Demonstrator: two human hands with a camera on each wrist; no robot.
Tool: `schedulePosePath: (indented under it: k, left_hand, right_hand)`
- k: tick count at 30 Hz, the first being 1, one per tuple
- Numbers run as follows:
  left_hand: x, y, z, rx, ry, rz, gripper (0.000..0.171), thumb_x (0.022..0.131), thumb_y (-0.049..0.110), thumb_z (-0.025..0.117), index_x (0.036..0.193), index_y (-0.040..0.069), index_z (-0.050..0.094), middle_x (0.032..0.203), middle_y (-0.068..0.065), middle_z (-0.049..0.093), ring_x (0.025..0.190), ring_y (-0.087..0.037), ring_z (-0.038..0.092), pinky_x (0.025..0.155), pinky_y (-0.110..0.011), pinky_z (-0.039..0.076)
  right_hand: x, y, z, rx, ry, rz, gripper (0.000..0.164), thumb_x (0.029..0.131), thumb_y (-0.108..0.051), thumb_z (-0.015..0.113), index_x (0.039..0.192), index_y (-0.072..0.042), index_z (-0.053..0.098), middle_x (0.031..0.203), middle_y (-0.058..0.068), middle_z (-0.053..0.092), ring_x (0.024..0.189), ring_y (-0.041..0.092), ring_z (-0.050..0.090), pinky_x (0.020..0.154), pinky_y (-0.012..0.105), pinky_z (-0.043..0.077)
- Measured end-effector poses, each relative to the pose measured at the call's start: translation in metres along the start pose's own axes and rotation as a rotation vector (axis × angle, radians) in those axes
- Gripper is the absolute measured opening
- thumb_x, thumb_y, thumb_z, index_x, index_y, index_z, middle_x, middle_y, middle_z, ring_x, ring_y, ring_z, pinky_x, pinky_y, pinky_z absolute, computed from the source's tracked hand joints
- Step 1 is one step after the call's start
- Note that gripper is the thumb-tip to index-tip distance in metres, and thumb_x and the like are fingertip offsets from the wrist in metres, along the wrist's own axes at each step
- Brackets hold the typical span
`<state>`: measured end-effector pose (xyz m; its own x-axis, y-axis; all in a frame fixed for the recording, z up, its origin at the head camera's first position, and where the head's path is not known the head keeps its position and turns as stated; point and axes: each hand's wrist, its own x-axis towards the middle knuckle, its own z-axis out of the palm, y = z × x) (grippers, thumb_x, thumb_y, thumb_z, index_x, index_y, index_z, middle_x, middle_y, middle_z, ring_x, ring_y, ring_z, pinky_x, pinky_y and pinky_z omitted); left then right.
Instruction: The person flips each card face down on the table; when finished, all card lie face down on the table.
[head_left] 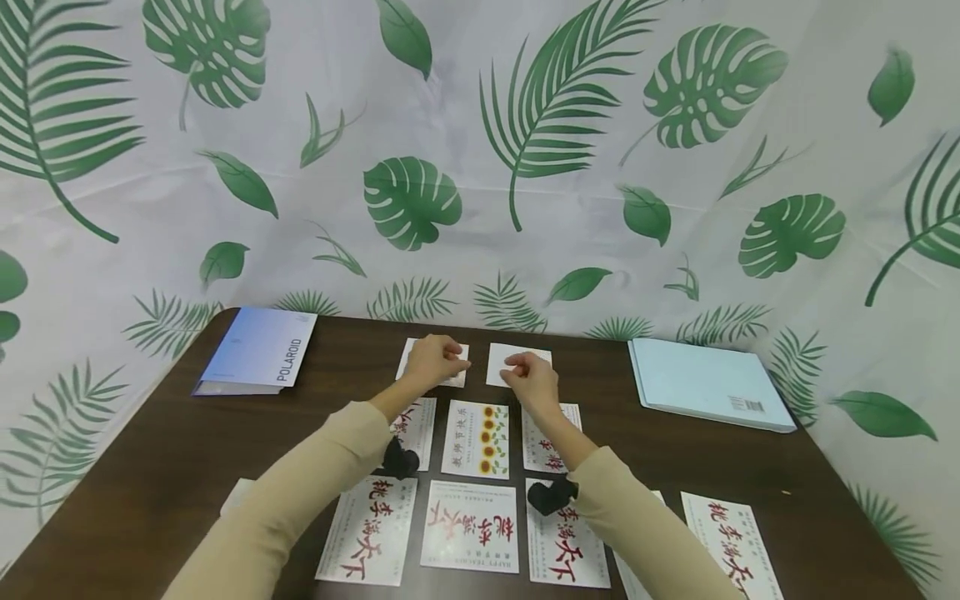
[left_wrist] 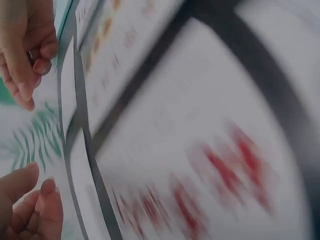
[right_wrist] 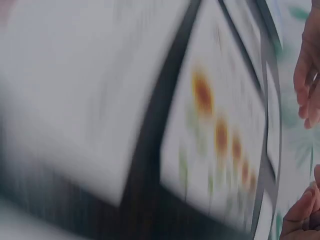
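My left hand (head_left: 433,364) hovers over a white card (head_left: 406,357) in the back row, covering part of it. Beside it my right hand (head_left: 532,381) hangs above a second white card (head_left: 498,360). In the left wrist view, the left hand (left_wrist: 32,207) and right hand (left_wrist: 25,50) have loosely bent fingers, thumbs apart from fingertips. I see nothing between them. Nearer me lies a sunflower card (head_left: 474,439), flanked by a left card with red characters (head_left: 417,429) and a right one (head_left: 551,442), each partly hidden by a forearm.
Closer to the front are several more red-lettered cards, including a middle one (head_left: 470,525) and one at right (head_left: 731,542). A blue POLAROID album (head_left: 255,350) stands back left; a light-blue book or folder (head_left: 705,383) lies back right. A leaf-patterned curtain (head_left: 480,275) hangs behind the table.
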<state>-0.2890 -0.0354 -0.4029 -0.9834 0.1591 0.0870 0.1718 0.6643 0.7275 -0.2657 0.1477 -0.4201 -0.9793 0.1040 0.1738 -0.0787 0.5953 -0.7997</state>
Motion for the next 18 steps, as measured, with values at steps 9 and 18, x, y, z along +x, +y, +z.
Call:
schedulePosePath:
  k: [9,18]
  left_hand:
    - [-0.043,-0.047,-0.057,0.016,-0.011,-0.148,0.032,0.080,0.016,0.073,0.105,-0.003,0.064,0.089,-0.012,0.065,0.078,-0.020,0.061,0.064,-0.026,0.051]
    - [-0.066,-0.066,-0.072,0.069,-0.052,-0.184,0.036,0.075,0.017,0.078,0.103,0.001,0.064,0.089,-0.009,0.064,0.079,-0.020,0.058,0.066,-0.029,0.051]
  right_hand:
    - [-0.024,-0.037,0.047,0.082,-0.225,0.009,0.015,0.079,-0.005,0.071,0.092,0.000,0.066,0.070,-0.002,0.052,0.063,0.008,0.046,0.054,0.017,0.039]
    - [-0.032,-0.043,0.065,0.015,-0.300,-0.025,0.018,0.077,-0.004,0.073,0.092,0.000,0.065,0.069,-0.001,0.053,0.062,0.009,0.047,0.055,0.017,0.041]
